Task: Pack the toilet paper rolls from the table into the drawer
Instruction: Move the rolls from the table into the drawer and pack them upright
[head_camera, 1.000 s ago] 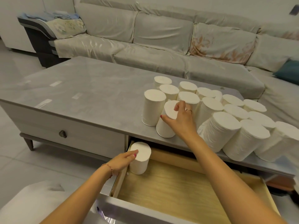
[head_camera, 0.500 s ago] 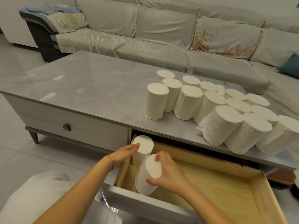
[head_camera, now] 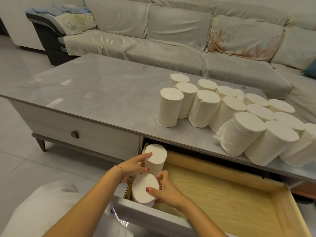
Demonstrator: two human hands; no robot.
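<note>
Two rolls (head_camera: 150,173) stand in the open drawer's (head_camera: 222,202) left end.

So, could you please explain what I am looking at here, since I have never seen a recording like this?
There is no machine here: a person wears a camera on the head, so the picture looks forward and down at their own two bare hands. In front is a grey coffee table with a sofa behind it. A cluster of white toilet paper rolls stands upright on the table's right part. Below them a wooden drawer is pulled open. Two rolls stand in its left end. The left hand grips the far roll, and the right hand grips the near roll. The rest of the drawer is bare wood.
</note>
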